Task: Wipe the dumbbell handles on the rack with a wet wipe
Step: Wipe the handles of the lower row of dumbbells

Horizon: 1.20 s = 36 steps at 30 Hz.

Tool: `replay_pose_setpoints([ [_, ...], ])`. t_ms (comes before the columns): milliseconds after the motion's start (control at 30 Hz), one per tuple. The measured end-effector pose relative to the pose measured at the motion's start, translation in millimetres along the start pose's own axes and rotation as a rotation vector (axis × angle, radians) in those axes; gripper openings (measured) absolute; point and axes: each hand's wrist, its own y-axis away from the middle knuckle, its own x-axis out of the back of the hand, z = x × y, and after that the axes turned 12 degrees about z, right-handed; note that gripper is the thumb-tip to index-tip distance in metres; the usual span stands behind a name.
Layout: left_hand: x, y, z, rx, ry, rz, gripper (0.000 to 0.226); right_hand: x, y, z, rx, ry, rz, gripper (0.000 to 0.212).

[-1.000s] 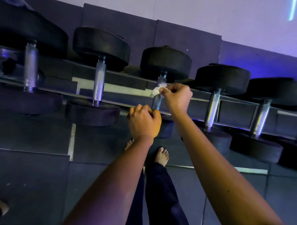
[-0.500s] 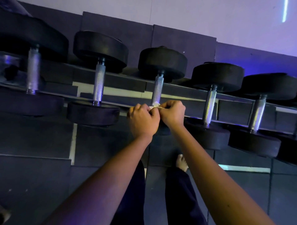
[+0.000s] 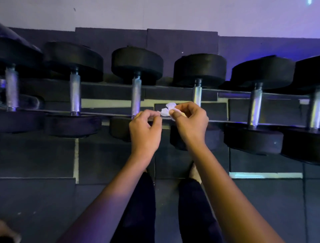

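Dim room with a violet-blue cast. The brightest source is a light strip (image 3: 309,1) at top right, and a blue glow spreads on the wall (image 3: 259,46) below it. There is glare on the steel handles (image 3: 255,104). The heads (image 3: 137,64) are near-black, with detail lost. The left edge is smeared. The rack (image 3: 103,114) rail bows from lens distortion.

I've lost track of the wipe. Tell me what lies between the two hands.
The head view shows the crumpled wet wipe there, pinched by the left hand on one side and the right hand on the other.
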Motion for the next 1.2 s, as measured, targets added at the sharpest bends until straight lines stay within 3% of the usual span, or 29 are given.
replay_pose_setpoints([
  [300, -90.9, 29.6, 25.3, 0.145, -0.085, -0.132, 0.023, 79.6, -61.9, 37.6, 0.068, 0.109, 0.044, 0.012],
  [467, -122.5, 41.4, 9.9, 0.202, -0.194, -0.068, 0.029, 89.8, -70.7, 62.6, 0.066, 0.090, -0.062, 0.019],
  [667, -125.1, 59.8, -8.9, 0.136, -0.190, 0.101, 0.023, 85.8, -76.1, 73.4, 0.075, 0.059, -0.103, 0.023],
  [1000, -126.7, 60.7, -11.9, 0.093, -0.197, 0.122, 0.031, 46.1, -117.5, 45.0, 0.173, -0.047, -0.022, 0.012],
  [1200, -126.4, 61.0, -10.5, 0.106, -0.235, 0.098, 0.033, 34.8, -123.4, 42.9, 0.191, 0.185, -0.149, 0.005],
])
